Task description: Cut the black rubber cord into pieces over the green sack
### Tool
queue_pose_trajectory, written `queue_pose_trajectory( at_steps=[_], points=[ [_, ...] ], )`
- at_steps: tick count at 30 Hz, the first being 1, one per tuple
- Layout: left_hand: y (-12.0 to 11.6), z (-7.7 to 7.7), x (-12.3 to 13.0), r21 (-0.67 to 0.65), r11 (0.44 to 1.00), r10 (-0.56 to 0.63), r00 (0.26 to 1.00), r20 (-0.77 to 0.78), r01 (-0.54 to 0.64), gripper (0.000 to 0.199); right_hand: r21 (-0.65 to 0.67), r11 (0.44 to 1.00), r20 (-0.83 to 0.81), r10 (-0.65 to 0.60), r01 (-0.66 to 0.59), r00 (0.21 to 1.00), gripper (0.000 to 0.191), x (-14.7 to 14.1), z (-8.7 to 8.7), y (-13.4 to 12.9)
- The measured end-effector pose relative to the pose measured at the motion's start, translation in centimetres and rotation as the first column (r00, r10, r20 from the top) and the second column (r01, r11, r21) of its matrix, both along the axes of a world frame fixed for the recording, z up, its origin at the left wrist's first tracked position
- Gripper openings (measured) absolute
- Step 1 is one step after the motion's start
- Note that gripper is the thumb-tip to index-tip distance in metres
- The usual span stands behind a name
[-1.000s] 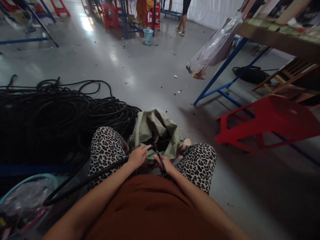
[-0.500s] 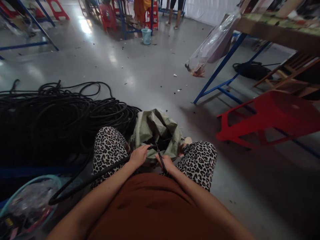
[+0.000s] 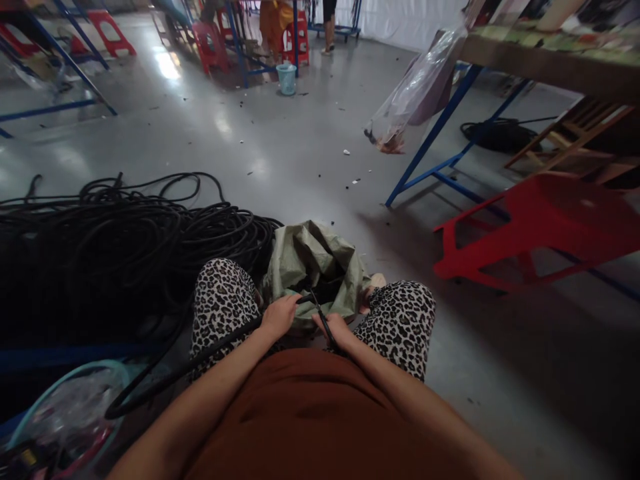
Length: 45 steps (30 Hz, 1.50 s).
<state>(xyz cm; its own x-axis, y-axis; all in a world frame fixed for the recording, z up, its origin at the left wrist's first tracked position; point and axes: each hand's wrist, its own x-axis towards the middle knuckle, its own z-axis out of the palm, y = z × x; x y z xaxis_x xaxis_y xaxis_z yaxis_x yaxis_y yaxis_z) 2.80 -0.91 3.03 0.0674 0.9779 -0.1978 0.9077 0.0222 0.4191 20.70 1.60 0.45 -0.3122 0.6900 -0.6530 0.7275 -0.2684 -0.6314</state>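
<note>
My left hand is closed round a thick black cord near its end, which points right over the sack. The cord runs back under my left forearm and loops beside the basket. In my right hand are dark scissors, their blades pointing up and left beside the cord's end. Both hands are over the near rim of an open greenish sack between my knees. Dark pieces lie inside it, too dim to make out singly.
A large heap of black cord lies at left, above a light-blue basket of plastic scraps. At right are a tipped red stool, a blue-legged table and a hanging clear bag. A person's legs show far back.
The view has shifted slightly. The cord's end has dipped a little and shows less beyond my left hand. Both hands keep their holds. The person's legs at the back have moved left.
</note>
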Motion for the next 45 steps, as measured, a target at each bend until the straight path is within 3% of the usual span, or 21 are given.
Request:
queue_pose_trajectory(
  at_steps=[5, 13, 19, 23, 26, 36, 45],
  points=[
    [0.0, -0.3, -0.2, -0.014, 1.000, -0.013, 1.000, -0.023, 0.012, 0.035, 0.060, 0.996, 0.044, 0.067, -0.070, 0.997, 0.046, 0.0, 0.3, 0.2],
    [0.0, -0.5, -0.3, -0.039, 0.999, 0.005, 0.998, -0.065, -0.008, 0.035, -0.023, 0.998, 0.074, 0.063, -0.062, 0.995, 0.046, -0.2, 0.0, 0.4],
    [0.0, -0.4, -0.3, -0.033, 0.998, 0.045, 0.999, -0.023, -0.046, 0.035, -0.110, 0.990, 0.011, -0.091, 0.092, 0.996, 0.049, 0.0, -0.7, 0.4],
    [0.2, -0.6, -0.5, -0.016, 0.997, 0.081, 0.997, 0.020, -0.081, 0.036, -0.232, 0.953, -0.088, -0.218, 0.193, 0.972, 0.050, 0.0, -0.7, 0.4],
    [0.3, -0.8, -0.7, -0.005, 0.995, 0.096, 0.995, 0.034, -0.096, 0.035, -0.330, 0.922, -0.150, -0.264, 0.203, 0.953, 0.046, 0.0, -0.3, 0.3],
    [0.0, -0.8, -0.6, 0.033, 0.996, 0.081, 0.995, 0.060, -0.083, 0.035, -0.371, 0.923, -0.216, -0.195, 0.104, 0.957, 0.044, -0.1, -0.7, 0.0],
    [-0.1, -0.4, -0.2, 0.014, 0.999, 0.042, 0.998, 0.042, -0.042, 0.034, -0.328, 0.940, -0.205, -0.171, 0.097, 0.964, 0.045, -0.1, 0.8, 0.4]
  ],
)
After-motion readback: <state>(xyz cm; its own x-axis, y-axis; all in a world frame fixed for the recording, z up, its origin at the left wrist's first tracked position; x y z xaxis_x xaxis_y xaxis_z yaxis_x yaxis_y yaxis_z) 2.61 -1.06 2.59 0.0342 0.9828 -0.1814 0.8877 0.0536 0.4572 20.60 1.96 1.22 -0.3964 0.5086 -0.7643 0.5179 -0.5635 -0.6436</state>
